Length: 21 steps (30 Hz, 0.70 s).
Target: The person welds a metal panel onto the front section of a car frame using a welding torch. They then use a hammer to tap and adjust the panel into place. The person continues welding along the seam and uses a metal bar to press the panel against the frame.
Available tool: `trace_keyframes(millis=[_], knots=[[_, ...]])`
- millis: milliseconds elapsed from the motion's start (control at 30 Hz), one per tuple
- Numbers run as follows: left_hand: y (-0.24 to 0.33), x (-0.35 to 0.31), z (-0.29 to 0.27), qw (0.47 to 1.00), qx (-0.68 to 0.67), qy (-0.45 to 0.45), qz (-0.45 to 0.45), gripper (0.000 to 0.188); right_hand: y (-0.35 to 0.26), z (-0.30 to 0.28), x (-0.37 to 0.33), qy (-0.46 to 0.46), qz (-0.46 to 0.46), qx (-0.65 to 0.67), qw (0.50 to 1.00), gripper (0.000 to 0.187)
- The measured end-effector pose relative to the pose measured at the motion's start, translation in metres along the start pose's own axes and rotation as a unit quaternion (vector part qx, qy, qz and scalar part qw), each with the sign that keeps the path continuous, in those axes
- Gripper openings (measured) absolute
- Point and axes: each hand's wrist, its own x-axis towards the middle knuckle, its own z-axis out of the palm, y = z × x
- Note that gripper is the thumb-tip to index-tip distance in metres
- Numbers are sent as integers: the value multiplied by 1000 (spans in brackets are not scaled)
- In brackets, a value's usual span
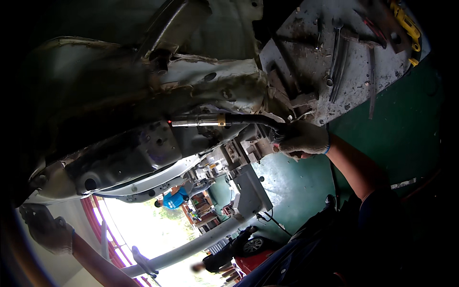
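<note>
My right hand (302, 139), in a pale work glove, is closed around the rear of a welding torch (201, 120). The torch has a black bent neck, a brass-coloured ring and a metal nozzle pointing left. A small red glow shows at the nozzle's tip, close to the bare, worn sheet metal of a vehicle body (158, 143). At the lower left, my gloved left hand (50, 232) is by the lower edge of the body; its fingers look bent, and what they hold is too dark to make out.
A scuffed metal plate (354, 62) at the upper right bears a wrench (336, 36), a hammer, loose bars and a yellow tool (406, 24). Beyond lie a green floor (382, 129), a grey machine (248, 189), a long grey post, a person in blue (175, 198) and a person in dark clothes beside a red car.
</note>
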Motion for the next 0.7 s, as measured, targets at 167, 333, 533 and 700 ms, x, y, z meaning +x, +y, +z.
trace_keyframes(millis=[167,333,533,700], knots=[[0,2,2,1000,5,-21,-15,46,7,-7,-1,6,-54,31,998,22],[0,1,6,1000,-16,-20,15,45,4,-16,-2,-4,-67,18,998,22],[2,5,-1,988,77,-74,112,46,-18,-26,-15,15,-36,-57,998,35],[10,2,5,987,-140,-54,-52,45,-28,-29,-26,74,-40,-129,988,33]])
